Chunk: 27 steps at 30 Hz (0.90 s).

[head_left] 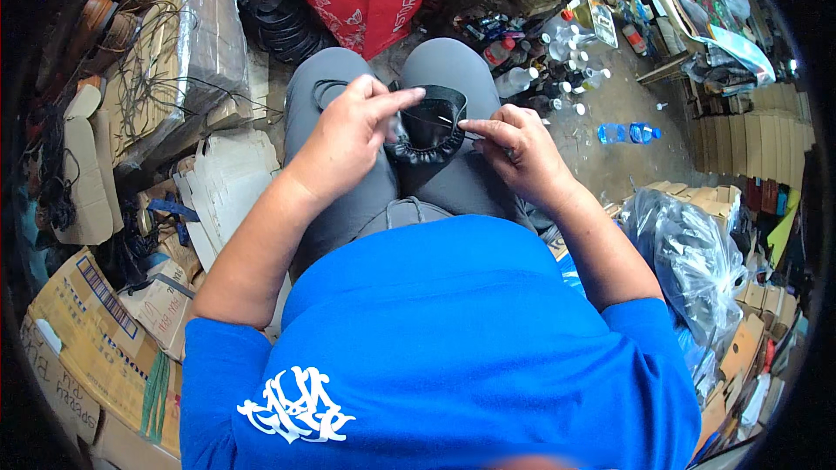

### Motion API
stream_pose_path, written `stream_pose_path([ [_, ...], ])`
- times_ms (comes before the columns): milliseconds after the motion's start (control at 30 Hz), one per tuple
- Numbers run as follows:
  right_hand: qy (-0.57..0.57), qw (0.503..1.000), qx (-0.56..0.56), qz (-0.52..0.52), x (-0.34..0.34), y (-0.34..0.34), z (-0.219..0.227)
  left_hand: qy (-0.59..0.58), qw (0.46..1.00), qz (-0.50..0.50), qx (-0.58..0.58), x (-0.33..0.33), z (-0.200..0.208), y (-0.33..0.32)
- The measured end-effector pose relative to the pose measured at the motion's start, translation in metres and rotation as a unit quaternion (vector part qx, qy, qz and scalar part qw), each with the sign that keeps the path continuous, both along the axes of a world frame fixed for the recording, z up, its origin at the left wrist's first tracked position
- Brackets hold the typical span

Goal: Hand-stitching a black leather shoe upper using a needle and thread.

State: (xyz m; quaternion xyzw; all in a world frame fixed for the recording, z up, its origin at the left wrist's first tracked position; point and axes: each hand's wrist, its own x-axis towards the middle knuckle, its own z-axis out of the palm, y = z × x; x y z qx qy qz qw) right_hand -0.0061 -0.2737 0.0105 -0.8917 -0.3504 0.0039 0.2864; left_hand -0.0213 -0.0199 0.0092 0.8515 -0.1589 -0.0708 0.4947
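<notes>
Over my thighs is a black leather-like shoe upper (425, 153), with a puckered lower edge and an open hollow facing up. My left hand (348, 130) is closed at its left side, the index finger reaching across the top rim. A thin dark cord loops out beside that hand over my left knee. At the right rim, my right hand (521, 146) pinches thumb and index finger together. A thin, pale, needle-like piece (445, 120) runs from those fingertips into the hollow; its far end is hard to make out.
Beyond my knees stand a red bag (366, 0) and a dark stack of ribbed pieces (277, 22). Bottles (515, 81) crowd the floor at the far right. Cardboard boxes (96, 331) lie at the left, a clear plastic bag (684, 252) at the right.
</notes>
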Motion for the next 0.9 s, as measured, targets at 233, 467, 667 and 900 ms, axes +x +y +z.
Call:
stream_pose_path([
  [233, 0.189, 0.980, -0.032, 0.047, 0.028, -0.003, 0.021, -0.064, 0.998, 0.026, -0.012, 0.001, 0.001, -0.005],
  [467, 0.148, 0.984, -0.051, 0.080, 0.031, -0.006, 0.015, -0.065, 0.997, 0.050, 0.013, -0.010, -0.005, -0.005],
  [667, 0.164, 0.984, -0.038, 0.053, 0.027, -0.004, 0.017, -0.078, 0.997, 0.015, 0.014, -0.013, -0.010, -0.006],
  [900, 0.138, 0.988, -0.059, 0.045, 0.022, 0.000, 0.027, -0.105, 0.994, 0.011, 0.002, -0.013, -0.002, -0.005],
])
